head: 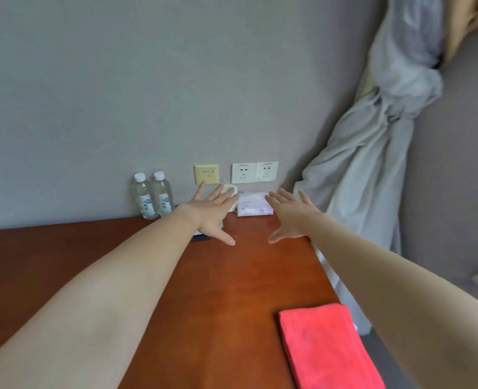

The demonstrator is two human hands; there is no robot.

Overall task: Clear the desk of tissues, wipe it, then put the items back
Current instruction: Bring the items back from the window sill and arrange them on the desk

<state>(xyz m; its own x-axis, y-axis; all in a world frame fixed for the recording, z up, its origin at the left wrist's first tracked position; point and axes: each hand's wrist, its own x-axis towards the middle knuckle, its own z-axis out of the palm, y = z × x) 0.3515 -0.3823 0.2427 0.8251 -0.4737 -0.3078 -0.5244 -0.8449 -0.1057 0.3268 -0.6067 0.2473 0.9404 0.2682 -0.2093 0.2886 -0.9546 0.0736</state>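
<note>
Red cloth nearest; left hand, right hand fingers spread empty, tissue pack beyond.

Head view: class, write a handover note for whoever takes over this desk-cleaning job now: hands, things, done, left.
Left hand: open, by the white cup. Right hand: open, near the tissue pack. Neither holds anything.
Tissue pack, cup and two bottles stand against the wall; red cloth lies folded at the desk's near right.
Done: nothing yet. Left: remove tissues, wipe, put items back.
</note>
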